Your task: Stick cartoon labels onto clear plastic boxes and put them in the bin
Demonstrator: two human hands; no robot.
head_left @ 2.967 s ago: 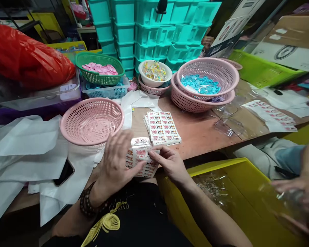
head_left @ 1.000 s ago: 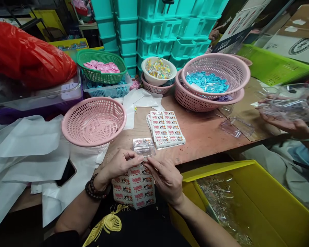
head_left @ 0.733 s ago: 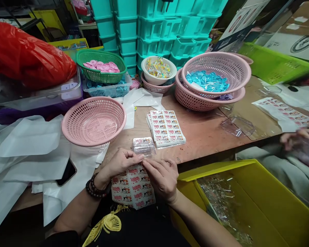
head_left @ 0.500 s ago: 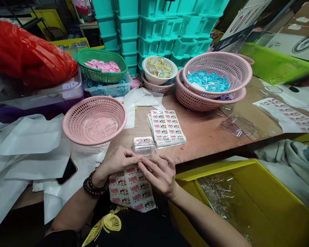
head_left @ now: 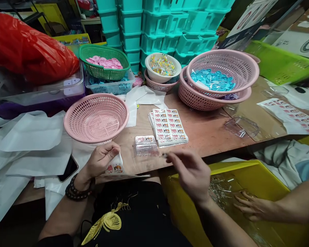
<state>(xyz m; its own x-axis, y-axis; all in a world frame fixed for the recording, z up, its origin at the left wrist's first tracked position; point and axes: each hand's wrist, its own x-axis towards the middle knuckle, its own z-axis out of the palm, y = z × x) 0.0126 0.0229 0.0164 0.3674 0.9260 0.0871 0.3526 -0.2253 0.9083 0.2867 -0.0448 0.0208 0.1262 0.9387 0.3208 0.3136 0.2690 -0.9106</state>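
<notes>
My left hand (head_left: 102, 158) is closed on a sheet of cat stickers (head_left: 115, 167), its thumb pressing the upper edge; the sheet bends away over my lap. Off to the right, my right hand (head_left: 192, 173) pinches a small peeled sticker (head_left: 162, 155), blurred by motion. Between the hands, at the table's near edge, lies a clear plastic case (head_left: 145, 149) with a cat sticker on its upper part. A stack of sticker sheets (head_left: 169, 127) sits just behind it.
Left of the case stands a pink basket (head_left: 96, 134). Pink baskets (head_left: 213, 103) with blue pieces are at the back right. A co-worker's hand (head_left: 257, 207) reaches into a yellow bin (head_left: 267, 178) at my right. White backing paper (head_left: 33, 137) and a phone (head_left: 68, 169) lie at left.
My hands have come apart: the left went left with the sheet, the right moved right with a sticker. A co-worker's hand has entered the yellow bin.
</notes>
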